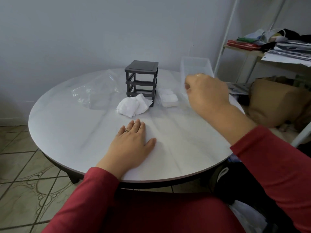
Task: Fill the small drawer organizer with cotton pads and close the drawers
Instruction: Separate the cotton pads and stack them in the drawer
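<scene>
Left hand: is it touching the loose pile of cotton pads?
Apart. Head view: the left hand lies flat on the table, with bare surface between its fingertips and the cotton pad pile.

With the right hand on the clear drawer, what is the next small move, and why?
Probably lower the clear drawer beside the cotton pads so the left hand, flat on the table, can load it: the right hand holds it raised, and the organizer frame looks empty.
</scene>
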